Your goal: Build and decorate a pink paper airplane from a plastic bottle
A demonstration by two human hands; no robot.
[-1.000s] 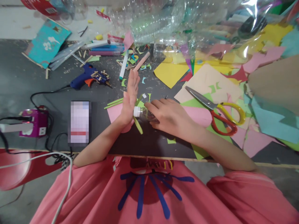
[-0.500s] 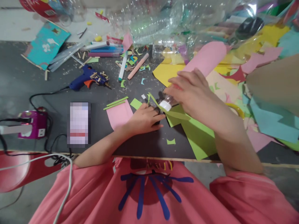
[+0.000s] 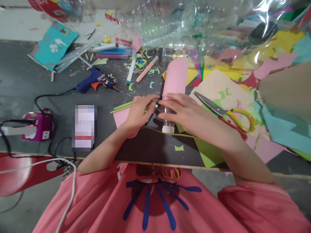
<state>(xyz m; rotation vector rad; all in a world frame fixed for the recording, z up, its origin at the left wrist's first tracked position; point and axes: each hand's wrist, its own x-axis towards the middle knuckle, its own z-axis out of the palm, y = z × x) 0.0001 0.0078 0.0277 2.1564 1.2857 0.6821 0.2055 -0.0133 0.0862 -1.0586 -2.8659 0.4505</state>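
A plastic bottle wrapped in pink paper (image 3: 174, 81) lies on the dark table (image 3: 150, 145), its white cap (image 3: 168, 129) pointing toward me. My right hand (image 3: 184, 111) is closed over the bottle's neck and holds it. My left hand (image 3: 139, 111) sits just left of the neck, fingers pinched on a thin dark stick-like thing (image 3: 153, 111) that I cannot name. Green paper strips (image 3: 121, 106) and a pink paper sheet (image 3: 120, 117) lie under and beside my left hand.
Scissors (image 3: 225, 113) with yellow and red handles lie right of the bottle on coloured paper scraps. A blue glue gun (image 3: 97, 79) and markers (image 3: 114, 51) lie further back. A phone (image 3: 84, 127) and a pink power block (image 3: 39, 126) sit at left. Clear plastic bottles (image 3: 170, 22) pile up behind.
My right hand swung the pink-wrapped bottle round so its cap now points toward me. My left hand went from flat and raised to pinching something beside the neck.
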